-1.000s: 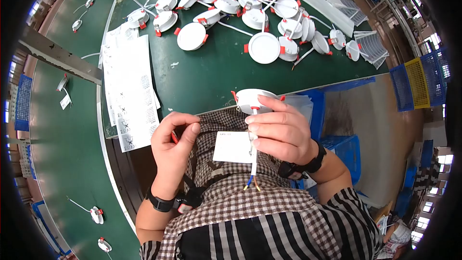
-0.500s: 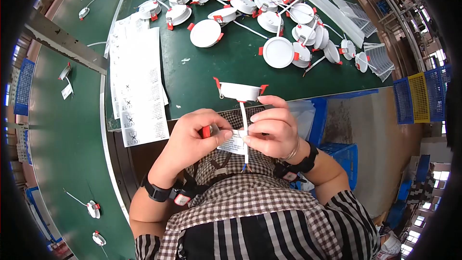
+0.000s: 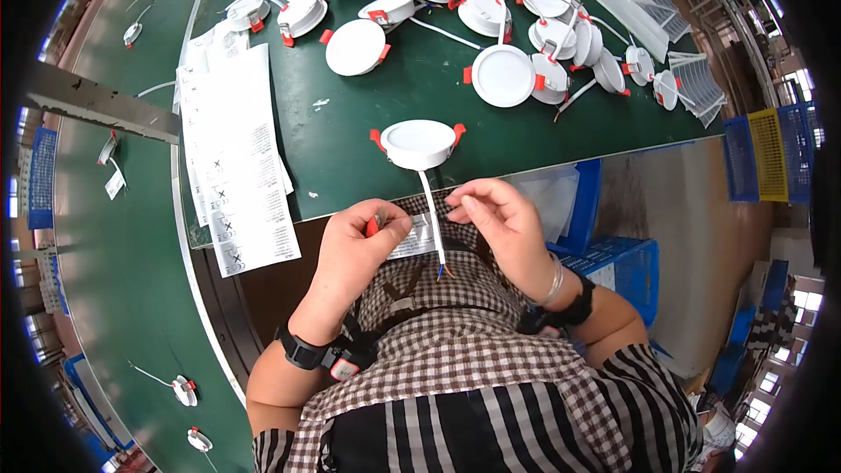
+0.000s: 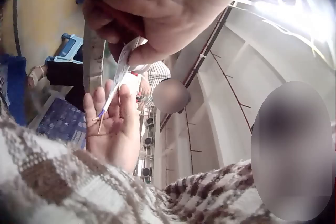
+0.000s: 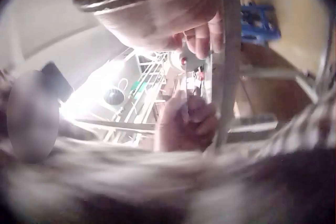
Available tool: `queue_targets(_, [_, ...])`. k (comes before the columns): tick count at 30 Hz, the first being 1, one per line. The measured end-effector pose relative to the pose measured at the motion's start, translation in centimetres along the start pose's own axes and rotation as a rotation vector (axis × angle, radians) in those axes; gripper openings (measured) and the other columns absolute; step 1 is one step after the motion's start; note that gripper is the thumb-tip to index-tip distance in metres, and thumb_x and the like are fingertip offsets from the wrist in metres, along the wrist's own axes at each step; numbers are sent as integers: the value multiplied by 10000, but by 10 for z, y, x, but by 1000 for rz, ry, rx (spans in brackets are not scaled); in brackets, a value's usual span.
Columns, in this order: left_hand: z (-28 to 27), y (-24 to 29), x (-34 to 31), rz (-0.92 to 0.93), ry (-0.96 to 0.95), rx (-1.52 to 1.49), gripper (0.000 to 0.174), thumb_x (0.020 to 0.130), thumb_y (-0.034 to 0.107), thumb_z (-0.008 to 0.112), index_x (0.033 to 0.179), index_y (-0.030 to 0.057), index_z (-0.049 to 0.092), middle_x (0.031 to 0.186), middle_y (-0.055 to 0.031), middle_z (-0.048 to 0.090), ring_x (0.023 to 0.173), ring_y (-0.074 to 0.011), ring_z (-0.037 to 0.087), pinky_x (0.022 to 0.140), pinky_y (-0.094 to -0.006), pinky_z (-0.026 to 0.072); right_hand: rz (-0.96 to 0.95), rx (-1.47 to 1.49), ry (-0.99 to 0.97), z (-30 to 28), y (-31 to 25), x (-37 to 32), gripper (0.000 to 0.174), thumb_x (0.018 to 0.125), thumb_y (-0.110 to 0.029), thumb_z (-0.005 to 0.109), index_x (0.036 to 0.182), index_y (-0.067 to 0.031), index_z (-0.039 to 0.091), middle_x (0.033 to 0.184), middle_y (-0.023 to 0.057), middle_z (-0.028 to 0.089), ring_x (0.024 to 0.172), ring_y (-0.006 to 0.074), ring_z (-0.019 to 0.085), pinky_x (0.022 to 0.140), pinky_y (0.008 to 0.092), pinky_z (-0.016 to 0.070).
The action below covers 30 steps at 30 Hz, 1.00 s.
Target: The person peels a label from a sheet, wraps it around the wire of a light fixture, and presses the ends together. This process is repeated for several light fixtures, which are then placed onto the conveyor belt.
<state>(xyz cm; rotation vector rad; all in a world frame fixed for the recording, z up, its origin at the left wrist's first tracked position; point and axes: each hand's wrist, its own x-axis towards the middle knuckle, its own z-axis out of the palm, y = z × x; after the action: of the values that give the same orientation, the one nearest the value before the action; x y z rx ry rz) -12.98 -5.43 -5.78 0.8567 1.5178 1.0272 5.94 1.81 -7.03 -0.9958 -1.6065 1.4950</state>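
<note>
A round white lamp (image 3: 419,142) with red clips stands over the table's front edge, its white cable (image 3: 433,219) running down to bare coloured wire ends. Thumb and fingers of my left hand (image 3: 355,250) pinch a white printed label (image 3: 419,238) at the cable; a red item (image 3: 374,226) shows among those fingers. In the left wrist view my left hand (image 4: 173,8) holds the label (image 4: 123,64) along the cable. My right hand (image 3: 506,232) is just right of the cable with loosely bent fingers, holding nothing visible; its palm (image 4: 113,134) faces the wire ends in the left wrist view.
Many white lamps (image 3: 503,76) with red clips lie across the green table (image 3: 350,123). Printed label sheets (image 3: 238,158) lie at its left, clear plastic strips (image 3: 613,4) at the back right. Blue crates (image 3: 618,271) stand below right. A metal bar (image 3: 101,103) crosses the left side.
My right hand has come away from the lamp and cable and its fingers have loosened. My left hand has moved in to the label. The lamp has shifted left and tipped, showing its face.
</note>
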Motion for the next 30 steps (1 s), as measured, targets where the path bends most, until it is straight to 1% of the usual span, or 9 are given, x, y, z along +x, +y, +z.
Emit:
queue_targets(3, [0,-3,1,-36,14,-24,67,816,56,620,837,-6,635,728,40,559,669,-28,448,612,-187,351,514,373,-318,-8,-8,-2,276,925,-196,544,1084,29,541,1018,72,609,922,133,599,828,255,486])
queue_targets(5, [1,-6,2,-52,25,-36,64,818,54,618,842,-3,636,739,37,562,683,-29,450,625,-188,352,628,465,-312,-4,-2,-3,248,909,-180,569,1052,23,557,975,74,620,883,116,604,798,243,497])
queue_targets(7, [2,-11,2,8,37,-50,95,811,109,654,827,15,654,578,86,412,545,-17,349,504,-199,296,571,442,-325,0,10,-3,230,896,-168,585,1027,21,567,939,69,627,846,109,610,771,234,503])
queue_targets(8, [2,-13,2,5,34,-47,95,811,109,654,827,15,654,578,86,412,545,-17,349,504,-199,296,511,414,-340,2,13,-3,212,884,-156,601,1002,18,577,903,65,634,809,101,615,744,225,509])
queue_targets(12, [0,-11,1,2,18,-18,108,810,111,656,841,8,656,592,77,437,565,-20,375,520,-195,314,537,422,-277,9,10,-1,178,851,-124,630,947,22,592,831,55,641,737,94,619,688,213,515])
queue_targets(16, [0,-5,3,-25,-11,26,116,803,99,660,852,-6,651,629,53,500,593,-32,409,537,-202,344,607,445,-299,16,8,1,172,856,-129,625,951,9,586,871,59,637,806,110,620,733,233,513])
queue_targets(23, [3,1,5,37,-41,-14,123,769,73,677,868,5,651,696,19,550,614,-49,455,568,-225,391,522,335,-295,13,3,0,154,829,-100,649,909,21,598,828,55,637,721,82,598,628,196,483])
queue_targets(25, [1,8,5,167,-36,299,136,739,76,694,854,18,653,721,-6,532,620,-79,479,579,-237,405,517,341,-275,13,3,-1,146,815,-91,658,882,29,609,798,54,640,678,76,591,587,193,472])
queue_targets(30, [3,19,9,239,-118,430,138,697,71,691,812,10,645,742,-58,537,615,-153,509,582,-280,421,551,265,-338,9,-3,0,125,796,-65,662,847,38,614,769,65,644,675,86,600,587,204,475])
